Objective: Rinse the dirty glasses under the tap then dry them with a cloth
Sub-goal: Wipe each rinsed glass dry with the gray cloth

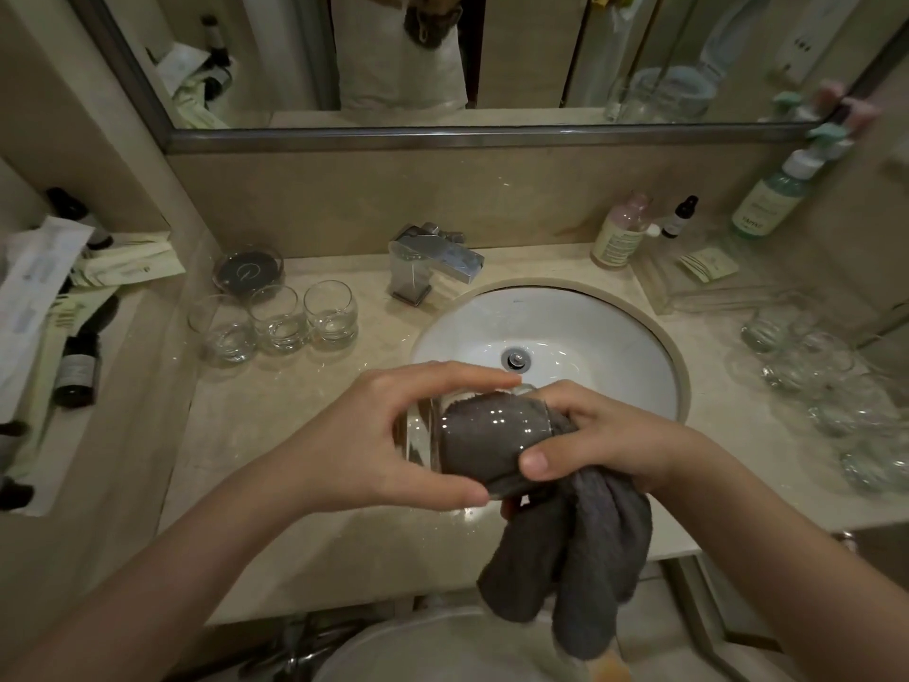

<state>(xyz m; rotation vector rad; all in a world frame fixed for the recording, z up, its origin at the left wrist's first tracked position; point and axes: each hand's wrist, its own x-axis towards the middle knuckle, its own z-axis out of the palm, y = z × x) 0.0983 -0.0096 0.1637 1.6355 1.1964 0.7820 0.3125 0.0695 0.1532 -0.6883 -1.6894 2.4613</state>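
A clear glass [428, 438] lies on its side in front of the sink, and my left hand [393, 435] grips it around the base end, thumb below and fingers above. A grey cloth [590, 558] is stuffed into the glass from the right. My right hand [600, 435] holds the cloth at the glass's mouth, the thumb pressing on the glass, and the rest of the cloth hangs down over the counter edge. Three upright clear glasses [278, 322] stand in a row left of the chrome tap [428, 263]. No water is visible at the tap.
The white round sink [590, 327] is set in a beige counter [275, 435]. Several glasses [826, 386] crowd the counter's right end. Bottles [620, 233] stand behind the sink at the right; a dark dish [248, 270] sits at the back left. A side shelf holds packets and dark bottles [76, 371].
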